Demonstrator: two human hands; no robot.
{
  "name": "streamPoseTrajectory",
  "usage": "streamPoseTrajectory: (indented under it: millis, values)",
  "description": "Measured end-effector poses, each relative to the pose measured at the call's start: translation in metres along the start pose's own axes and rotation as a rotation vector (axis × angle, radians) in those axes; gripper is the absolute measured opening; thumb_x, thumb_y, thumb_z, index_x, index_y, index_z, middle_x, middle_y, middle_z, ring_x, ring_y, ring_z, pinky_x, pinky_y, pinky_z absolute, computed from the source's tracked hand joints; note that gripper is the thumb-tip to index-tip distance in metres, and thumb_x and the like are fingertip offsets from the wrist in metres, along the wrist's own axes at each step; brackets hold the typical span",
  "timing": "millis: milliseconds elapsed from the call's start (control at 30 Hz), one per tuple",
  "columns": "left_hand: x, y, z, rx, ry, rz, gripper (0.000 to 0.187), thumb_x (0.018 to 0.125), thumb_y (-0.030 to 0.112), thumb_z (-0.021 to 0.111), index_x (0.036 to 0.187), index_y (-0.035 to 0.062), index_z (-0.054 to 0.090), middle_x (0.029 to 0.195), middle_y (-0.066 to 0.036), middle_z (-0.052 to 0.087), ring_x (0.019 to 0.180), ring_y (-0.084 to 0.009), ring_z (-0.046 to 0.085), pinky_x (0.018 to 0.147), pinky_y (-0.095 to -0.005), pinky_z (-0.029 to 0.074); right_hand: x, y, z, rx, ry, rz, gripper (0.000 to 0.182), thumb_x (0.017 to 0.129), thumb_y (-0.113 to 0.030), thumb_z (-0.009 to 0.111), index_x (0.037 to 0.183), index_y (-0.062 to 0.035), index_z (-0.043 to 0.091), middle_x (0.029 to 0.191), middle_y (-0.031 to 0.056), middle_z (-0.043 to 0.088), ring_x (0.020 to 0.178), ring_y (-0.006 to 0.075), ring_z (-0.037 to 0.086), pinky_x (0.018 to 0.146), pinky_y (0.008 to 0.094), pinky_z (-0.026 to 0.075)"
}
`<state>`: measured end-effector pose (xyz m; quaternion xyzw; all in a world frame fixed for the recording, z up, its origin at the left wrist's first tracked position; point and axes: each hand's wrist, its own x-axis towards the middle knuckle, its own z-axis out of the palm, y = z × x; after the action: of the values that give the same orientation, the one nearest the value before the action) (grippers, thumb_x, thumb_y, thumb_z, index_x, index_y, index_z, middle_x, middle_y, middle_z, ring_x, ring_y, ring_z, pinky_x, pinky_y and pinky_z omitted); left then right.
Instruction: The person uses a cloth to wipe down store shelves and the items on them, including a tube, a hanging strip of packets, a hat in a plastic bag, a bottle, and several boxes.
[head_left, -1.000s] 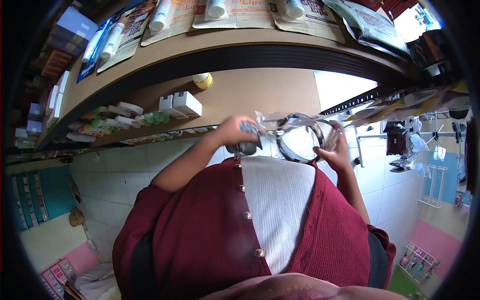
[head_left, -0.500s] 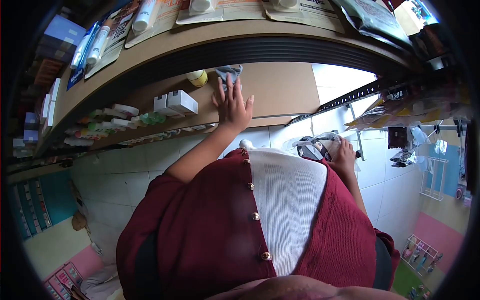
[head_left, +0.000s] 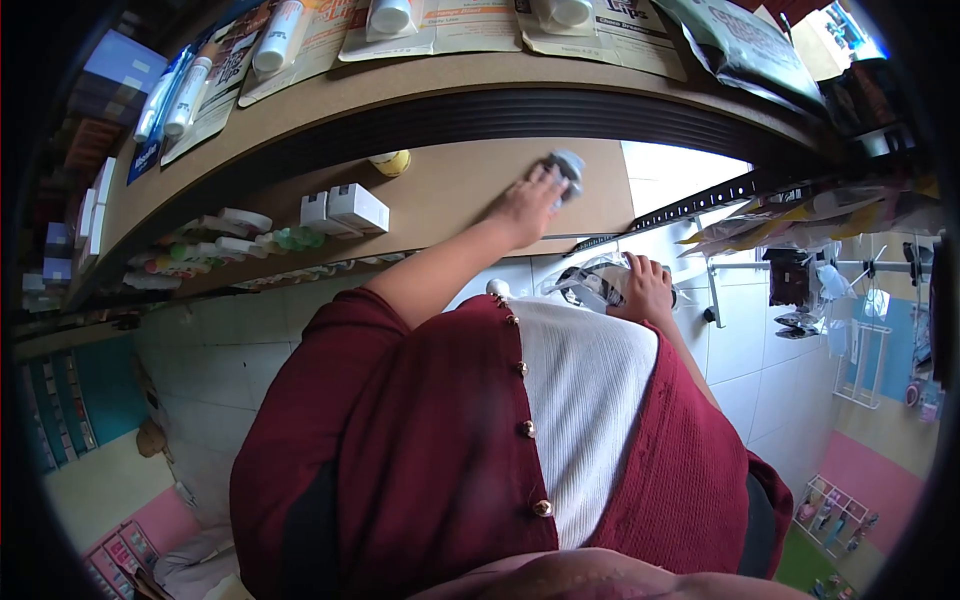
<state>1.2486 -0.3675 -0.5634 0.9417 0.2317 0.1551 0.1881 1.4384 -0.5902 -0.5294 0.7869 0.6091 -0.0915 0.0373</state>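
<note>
My left hand (head_left: 530,210) presses a grey cloth (head_left: 567,168) onto the brown shelf board (head_left: 460,190), near its right end. Its fingers lie over the cloth, which is smeared by motion. Low in front of my body, my right hand (head_left: 648,288) is curled over a clear plastic bag (head_left: 590,284) with something black and white inside. Part of the bag is hidden behind my hand and my white top.
On the same board stand a yellow container (head_left: 392,162), white boxes (head_left: 358,208) and several small bottles (head_left: 245,245). An upper shelf (head_left: 420,75) with carded lip products overhangs it. A perforated metal post (head_left: 690,205) and hanging packets (head_left: 770,222) are at the right.
My left hand has slid the grey cloth to the right along the board, away from the yellow container. My right hand has shifted slightly left and up with the bag.
</note>
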Motion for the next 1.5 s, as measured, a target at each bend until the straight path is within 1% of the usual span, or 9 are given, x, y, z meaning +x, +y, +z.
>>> streamPoseTrajectory:
  millis: [100, 333, 467, 633, 967, 1100, 1267, 1333, 1500]
  values:
    - [-0.002, -0.021, -0.008, -0.115, -0.045, 0.142, 0.041, 0.086, 0.014, 0.055, 0.125, 0.0036, 0.054, 0.135, -0.019, 0.048, 0.127, -0.0389, 0.041, 0.104, -0.0454, 0.036, 0.010, -0.005, -0.008, 0.021, 0.003, -0.001, 0.094, 0.048, -0.042, 0.074, 0.131, -0.0110, 0.043, 0.120, 0.0113, 0.050, 0.108, 0.0314, 0.051, 0.093, 0.0449, 0.036]
    - [0.006, -0.113, 0.012, 0.101, 0.346, -0.643, 0.031, 0.085, 0.004, 0.051, 0.116, 0.0020, 0.056, 0.114, -0.023, 0.056, 0.107, -0.0406, 0.052, 0.094, -0.0468, 0.042, 0.018, -0.005, -0.014, 0.016, 0.019, -0.035, 0.095, 0.051, -0.043, 0.072, 0.134, -0.0094, 0.040, 0.121, 0.0161, 0.050, 0.109, 0.0354, 0.052, 0.089, 0.0478, 0.038]
    - [0.002, -0.072, -0.014, 0.012, 0.182, -0.040, 0.042, 0.083, 0.003, 0.055, 0.125, 0.0000, 0.049, 0.124, -0.023, 0.053, 0.113, -0.0406, 0.050, 0.097, -0.0465, 0.041, 0.024, -0.006, -0.015, 0.010, 0.017, -0.052, 0.093, 0.054, -0.042, 0.071, 0.134, -0.0070, 0.039, 0.123, 0.0185, 0.048, 0.111, 0.0390, 0.051, 0.085, 0.0540, 0.043]
    - [0.038, -0.145, 0.009, -0.434, 0.398, -0.337, 0.039, 0.088, 0.010, 0.042, 0.124, 0.0039, 0.053, 0.124, -0.022, 0.054, 0.116, -0.0375, 0.051, 0.102, -0.0431, 0.038, 0.022, -0.007, -0.014, 0.092, 0.003, -0.083, 0.093, 0.054, -0.041, 0.072, 0.133, -0.0053, 0.039, 0.123, 0.0181, 0.047, 0.111, 0.0379, 0.048, 0.092, 0.0533, 0.038]
    - [0.094, -0.052, -0.022, 0.144, 0.031, -0.464, 0.046, 0.083, 0.008, 0.053, 0.128, 0.0003, 0.048, 0.133, -0.023, 0.046, 0.121, -0.0414, 0.045, 0.103, -0.0442, 0.038, 0.017, -0.022, -0.028, -0.022, 0.071, -0.099, 0.083, 0.051, -0.040, 0.075, 0.119, -0.0015, 0.050, 0.104, 0.0132, 0.055, 0.110, 0.0299, 0.046, 0.095, 0.0480, 0.034]
    - [0.070, -0.001, 0.026, 0.005, -0.015, 0.076, 0.052, 0.078, 0.005, 0.055, 0.129, 0.0008, 0.048, 0.140, -0.023, 0.041, 0.128, -0.0405, 0.040, 0.107, -0.0434, 0.033, 0.015, -0.024, -0.028, 0.078, 0.159, -0.092, 0.078, 0.050, -0.035, 0.075, 0.118, -0.0056, 0.051, 0.111, 0.0114, 0.051, 0.109, 0.0301, 0.047, 0.094, 0.0476, 0.034]
    - [0.014, 0.017, -0.011, -0.156, -0.126, 0.273, 0.054, 0.074, -0.003, 0.055, 0.127, 0.0019, 0.051, 0.139, -0.021, 0.043, 0.131, -0.0367, 0.038, 0.110, -0.0424, 0.031, 0.016, -0.021, -0.025, 0.096, 0.130, -0.093, 0.083, 0.050, -0.034, 0.074, 0.124, -0.0072, 0.048, 0.111, 0.0110, 0.051, 0.109, 0.0297, 0.048, 0.092, 0.0477, 0.034]
    - [-0.002, -0.011, -0.015, -0.071, -0.076, 0.179, 0.052, 0.075, -0.005, 0.055, 0.126, 0.0026, 0.052, 0.138, -0.021, 0.044, 0.132, -0.0364, 0.037, 0.109, -0.0429, 0.031, 0.014, -0.020, -0.024, 0.141, 0.094, -0.082, 0.111, 0.051, -0.033, 0.076, 0.147, -0.0178, 0.023, 0.115, 0.0134, 0.049, 0.108, 0.0339, 0.048, 0.095, 0.0468, 0.032]
    - [-0.017, -0.091, -0.011, 0.096, 0.250, -0.307, 0.046, 0.081, 0.001, 0.052, 0.127, -0.0007, 0.049, 0.141, -0.023, 0.039, 0.129, -0.0428, 0.036, 0.109, -0.0483, 0.028, 0.016, -0.022, -0.020, 0.134, 0.030, -0.041, 0.115, 0.049, -0.034, 0.077, 0.148, -0.0192, 0.020, 0.115, 0.0129, 0.049, 0.112, 0.0330, 0.046, 0.097, 0.0481, 0.031]
